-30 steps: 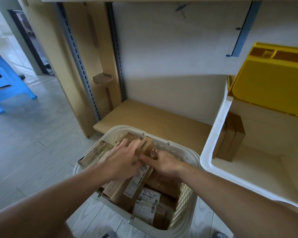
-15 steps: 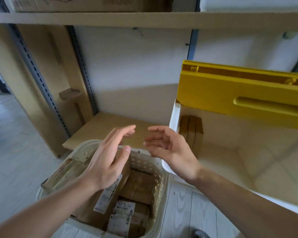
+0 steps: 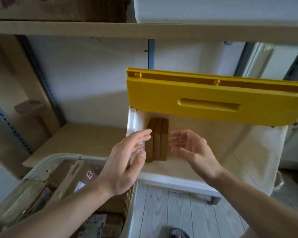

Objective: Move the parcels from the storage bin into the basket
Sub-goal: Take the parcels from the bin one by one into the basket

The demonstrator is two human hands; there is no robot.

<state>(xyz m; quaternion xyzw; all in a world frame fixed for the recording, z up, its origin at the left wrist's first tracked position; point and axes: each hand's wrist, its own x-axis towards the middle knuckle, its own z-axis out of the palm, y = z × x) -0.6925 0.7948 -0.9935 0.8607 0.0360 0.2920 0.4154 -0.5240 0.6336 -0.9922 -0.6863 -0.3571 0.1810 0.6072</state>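
Observation:
A few brown cardboard parcels [image 3: 159, 140] stand upright on edge against the left wall inside the white storage bin [image 3: 175, 179]. My left hand [image 3: 126, 160] is open, palm turned right, just left of the parcels and over the bin's front left corner. My right hand [image 3: 191, 150] is open too, palm turned left, just right of the parcels inside the bin. Neither hand touches them. The cream perforated basket [image 3: 131, 200] sits on the floor at lower left and holds several labelled brown parcels [image 3: 70, 174].
The bin's yellow lid [image 3: 213, 100] is hinged up above its opening. A wooden shelf board [image 3: 79, 140] lies left of the bin, behind the basket. An upper shelf [image 3: 144, 30] carries a cardboard box and a white container. Grey plank floor shows below.
Both hands have left the parcel in the basket, lifted and swung right to either side of the parcels in the bin. The view has turned right and up.

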